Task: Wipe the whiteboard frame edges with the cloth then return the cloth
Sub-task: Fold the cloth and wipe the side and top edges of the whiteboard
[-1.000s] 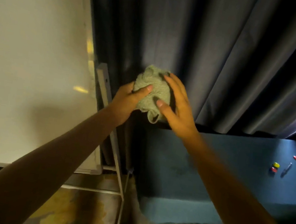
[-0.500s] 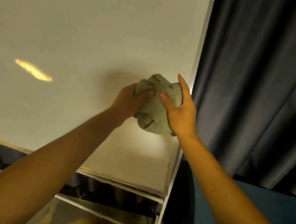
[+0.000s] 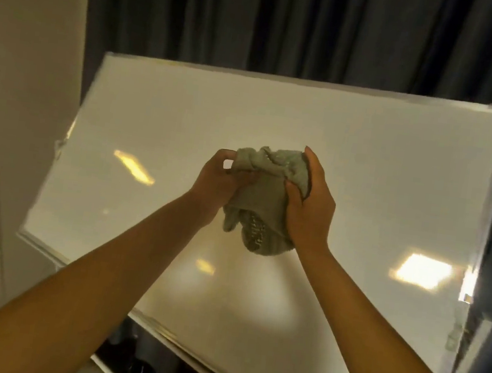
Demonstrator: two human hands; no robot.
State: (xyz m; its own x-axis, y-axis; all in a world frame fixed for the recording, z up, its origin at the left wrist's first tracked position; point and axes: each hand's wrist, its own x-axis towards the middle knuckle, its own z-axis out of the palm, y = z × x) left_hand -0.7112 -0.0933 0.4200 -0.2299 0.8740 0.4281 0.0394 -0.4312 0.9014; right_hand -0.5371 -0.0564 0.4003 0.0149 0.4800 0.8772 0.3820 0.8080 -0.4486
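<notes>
A bunched grey-green cloth (image 3: pixel 263 201) hangs in front of the middle of the whiteboard (image 3: pixel 365 177). My left hand (image 3: pixel 219 179) pinches its upper left corner. My right hand (image 3: pixel 310 207) grips its right side with the fingers wrapped round it. The board is white and glossy, with a thin pale frame: top edge (image 3: pixel 283 80), right edge (image 3: pixel 478 264), bottom edge (image 3: pixel 186 344), left edge (image 3: pixel 56 167). The cloth is held off the frame, well inside all its edges. Whether it touches the board's face I cannot tell.
Dark curtains (image 3: pixel 291 23) hang behind and to the right of the board. A pale wall (image 3: pixel 16 93) with a door frame stands on the left. Below the bottom edge are dark stand parts (image 3: pixel 151 371).
The view has swung left from the curtain and blue surface to the whole whiteboard. Both hands still hold the cloth, which now hangs looser and in front of the board's middle.
</notes>
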